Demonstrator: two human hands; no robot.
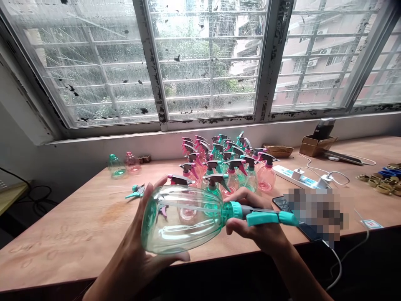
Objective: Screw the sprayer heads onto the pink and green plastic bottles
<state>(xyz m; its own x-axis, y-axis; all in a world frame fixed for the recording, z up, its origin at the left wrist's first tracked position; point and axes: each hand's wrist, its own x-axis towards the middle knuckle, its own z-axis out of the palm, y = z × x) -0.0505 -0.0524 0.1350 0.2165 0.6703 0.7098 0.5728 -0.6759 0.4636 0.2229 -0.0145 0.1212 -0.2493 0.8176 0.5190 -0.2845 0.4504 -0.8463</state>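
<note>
I hold a clear green spray bottle (pixel 181 219) sideways above the front of the wooden table (pixel 78 225). My left hand (pixel 138 251) cups the bottle's round body from below and behind, fingers wrapped round it. My right hand (pixel 253 228) is closed round the teal collar and grey-teal trigger head (pixel 266 215), which points right. A thin tube shows inside the bottle.
Several assembled pink and green spray bottles (pixel 225 165) stand mid-table. A headless green bottle (pixel 115 165) and pink bottle (pixel 133 163) stand at back left, with a loose trigger head (pixel 136 191) nearby. A power strip (pixel 297 175), phone, box (pixel 315 144) and cables lie right.
</note>
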